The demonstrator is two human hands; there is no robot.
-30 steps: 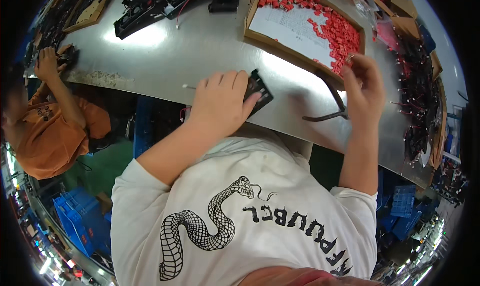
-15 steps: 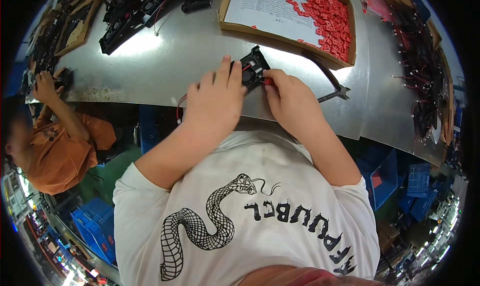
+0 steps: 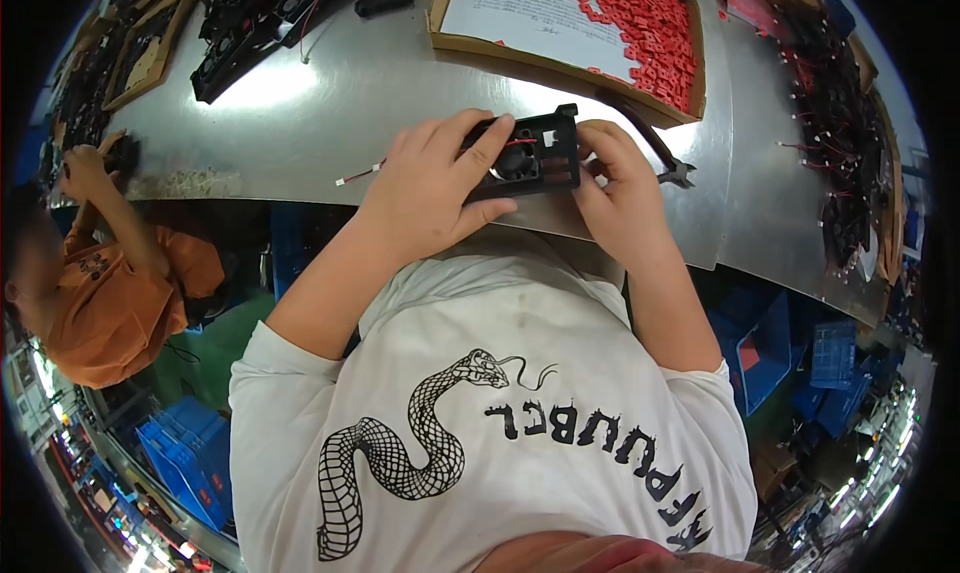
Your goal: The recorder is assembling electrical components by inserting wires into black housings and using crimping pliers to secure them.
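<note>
My left hand (image 3: 425, 183) grips a black plastic fan housing (image 3: 548, 165) above the near edge of the metal table, fingers over its far side and thumb along its near side. A small round fan (image 3: 515, 161) sits in the housing. A thin red wire with a white plug (image 3: 352, 179) sticks out to the left of that hand. At the housing's right end, my right hand (image 3: 625, 188) has its fingers curled and closed against the end; what they pinch is hidden. Just right of it lie cutting pliers (image 3: 677, 173) with dark handles.
A cardboard tray (image 3: 560, 68) holding a paper sheet and many small red parts (image 3: 660, 48) stands at the back. More black fan housings (image 3: 265, 28) lie back left, and wired black units (image 3: 835, 143) at far right. A co-worker in orange (image 3: 120, 303) sits at left.
The fan housing has turned to lie more nearly level, its right end now farther right. My right hand has shifted right with it. The red part at its fingertips no longer shows.
</note>
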